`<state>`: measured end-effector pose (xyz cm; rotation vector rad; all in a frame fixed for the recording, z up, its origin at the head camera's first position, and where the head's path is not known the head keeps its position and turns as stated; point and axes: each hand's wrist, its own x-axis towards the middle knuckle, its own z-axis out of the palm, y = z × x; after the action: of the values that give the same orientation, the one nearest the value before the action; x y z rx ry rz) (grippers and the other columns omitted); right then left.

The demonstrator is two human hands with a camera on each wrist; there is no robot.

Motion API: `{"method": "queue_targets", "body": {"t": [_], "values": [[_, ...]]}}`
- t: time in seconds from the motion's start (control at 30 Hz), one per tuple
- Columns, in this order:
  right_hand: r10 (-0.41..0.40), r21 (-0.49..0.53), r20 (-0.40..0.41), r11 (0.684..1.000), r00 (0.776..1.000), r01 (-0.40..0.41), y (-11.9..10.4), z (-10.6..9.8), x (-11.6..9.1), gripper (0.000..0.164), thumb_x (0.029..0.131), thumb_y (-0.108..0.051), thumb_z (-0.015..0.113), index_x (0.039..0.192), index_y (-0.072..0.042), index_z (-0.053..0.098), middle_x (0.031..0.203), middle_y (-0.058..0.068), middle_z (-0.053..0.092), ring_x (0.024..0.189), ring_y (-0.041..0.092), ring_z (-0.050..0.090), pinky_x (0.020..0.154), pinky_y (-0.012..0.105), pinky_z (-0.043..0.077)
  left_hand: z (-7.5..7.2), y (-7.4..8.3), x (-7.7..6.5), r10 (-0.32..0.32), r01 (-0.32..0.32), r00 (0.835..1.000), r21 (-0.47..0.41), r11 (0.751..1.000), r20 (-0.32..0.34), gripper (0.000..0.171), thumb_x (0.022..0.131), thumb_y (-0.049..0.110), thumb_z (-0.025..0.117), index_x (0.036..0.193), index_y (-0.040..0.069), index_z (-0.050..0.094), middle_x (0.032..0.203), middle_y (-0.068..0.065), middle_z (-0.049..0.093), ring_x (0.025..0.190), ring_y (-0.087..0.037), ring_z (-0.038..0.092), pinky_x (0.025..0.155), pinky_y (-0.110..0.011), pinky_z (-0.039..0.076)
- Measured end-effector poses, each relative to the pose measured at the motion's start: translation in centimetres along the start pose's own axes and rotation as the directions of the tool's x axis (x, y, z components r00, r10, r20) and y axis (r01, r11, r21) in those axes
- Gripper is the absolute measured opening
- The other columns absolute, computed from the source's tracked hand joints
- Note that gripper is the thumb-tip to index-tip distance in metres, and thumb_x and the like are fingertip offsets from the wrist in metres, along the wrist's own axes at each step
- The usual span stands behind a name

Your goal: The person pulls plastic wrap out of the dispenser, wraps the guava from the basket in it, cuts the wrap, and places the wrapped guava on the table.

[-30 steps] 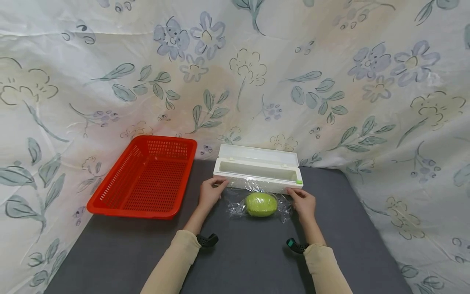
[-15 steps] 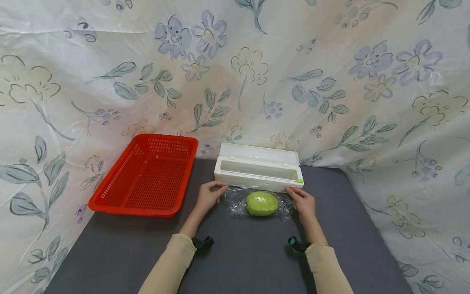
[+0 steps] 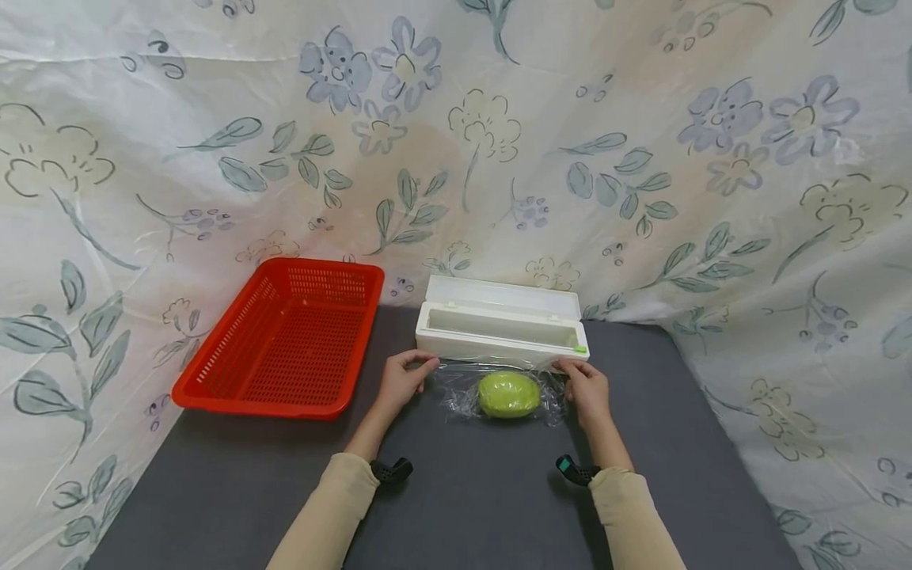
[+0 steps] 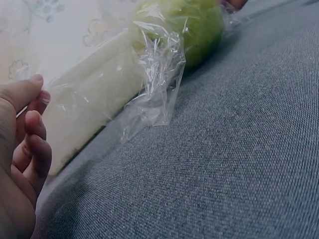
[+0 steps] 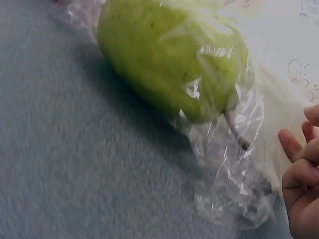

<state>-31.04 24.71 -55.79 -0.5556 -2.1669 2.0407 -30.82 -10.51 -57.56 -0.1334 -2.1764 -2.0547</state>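
A green fruit (image 3: 509,394) with a brown stem, pear-like in shape, lies on the dark cloth, wrapped in clear plastic film (image 4: 157,82). Its film bunches at both ends. In the head view my left hand (image 3: 403,381) pinches the left corner of the film between thumb and fingertips. My right hand (image 3: 587,385) pinches the film's right corner, beside the box's front right end. Between both hands the film edge stretches just in front of a long white box (image 3: 499,346), whose lid stands raised at the back.
A red perforated plastic basket (image 3: 299,348) stands to the left of the hands. Behind everything hangs a flower-printed curtain (image 3: 484,158), close to the box's back. A small green piece (image 3: 580,349) sits at the box's right end.
My left hand has shifted slightly left. The film's far edge has come off the box front toward me and now runs nearly straight between the hands. Fruit, box and basket keep their places.
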Motion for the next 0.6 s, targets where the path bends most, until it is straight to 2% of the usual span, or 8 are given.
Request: {"method": "queue_targets", "body": {"t": [0.1, 0.27, 0.6], "values": [[0.03, 0.028, -0.012, 0.999, 0.999, -0.03, -0.44, 0.23, -0.12, 0.032, 0.101, -0.028, 0.076, 0.117, 0.0, 0.074, 0.086, -0.009, 0.077, 0.044, 0.003, 0.038, 0.045, 0.022, 0.033, -0.14, 0.12, -0.11, 0.0, 0.0, 1.0, -0.018, 1.0, 0.0, 0.016, 0.093, 0.008, 0.083, 0.104, -0.002, 0.081, 0.09, -0.011, 0.075, 0.045, -0.012, 0.049, 0.046, -0.023, 0.041], [0.025, 0.033, -0.038, 0.999, 0.999, -0.024, -0.81, 0.5, -0.27, 0.037, 0.097, -0.031, 0.081, 0.118, -0.001, 0.075, 0.084, -0.01, 0.077, 0.043, 0.002, 0.037, 0.044, 0.021, 0.032, -0.29, 0.13, -0.22, -0.006, 0.006, 1.0, -0.031, 1.0, 0.003, 0.016, 0.092, 0.009, 0.084, 0.104, -0.002, 0.081, 0.092, -0.013, 0.075, 0.045, -0.012, 0.049, 0.046, -0.023, 0.041], [-0.009, 0.017, -0.09, 1.0, 0.996, 0.01, -1.04, 0.8, -0.37, 0.029, 0.098, -0.027, 0.08, 0.109, -0.001, 0.078, 0.074, -0.013, 0.075, 0.046, 0.004, 0.039, 0.046, 0.023, 0.033, -0.02, 0.16, -0.37, -0.009, 0.009, 1.0, -0.021, 1.0, -0.009, 0.017, 0.091, 0.006, 0.084, 0.105, -0.004, 0.08, 0.092, -0.012, 0.075, 0.045, -0.015, 0.046, 0.046, -0.024, 0.039]]}}
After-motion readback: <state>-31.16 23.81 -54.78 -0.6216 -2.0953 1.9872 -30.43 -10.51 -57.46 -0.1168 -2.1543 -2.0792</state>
